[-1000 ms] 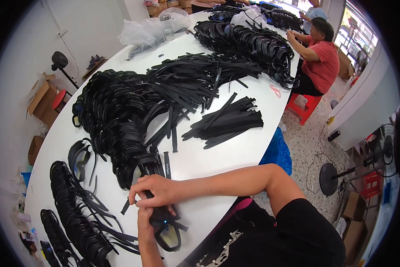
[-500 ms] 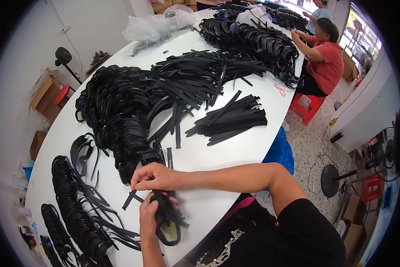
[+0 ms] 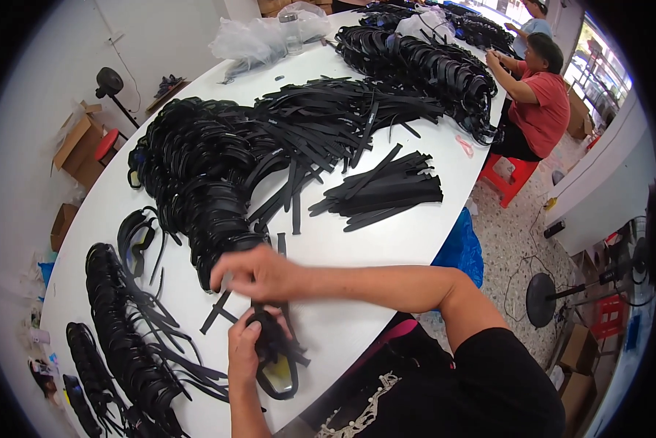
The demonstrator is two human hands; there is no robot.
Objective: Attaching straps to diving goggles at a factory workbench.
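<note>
My left hand (image 3: 246, 342) is closed around a pair of black goggles (image 3: 278, 378), whose yellowish lens hangs toward the table's near edge. A black strap (image 3: 220, 312) sticks out to the left of that hand, over the white tabletop. Just above, my right hand (image 3: 258, 274) is smeared by motion, its fingers bent; whether it holds anything does not show. Right beyond it begins a long stacked row of black goggles (image 3: 211, 208). A bundle of flat black straps (image 3: 386, 191) lies farther right, and a looser heap of straps (image 3: 328, 117) spreads behind it.
More goggle rows (image 3: 127, 350) with trailing straps lie at left, beside a single pair (image 3: 136, 241). Another goggle pile (image 3: 423, 69) and clear plastic bags (image 3: 251, 44) are farther back. A person in red (image 3: 540, 102) sits at the right edge. A black fan (image 3: 543, 296) stands on the floor.
My right hand has lifted slightly away from the strap end and is now blurred. The left hand still grips the goggles, whose lens has turned more into view. The whole view has shifted slightly.
</note>
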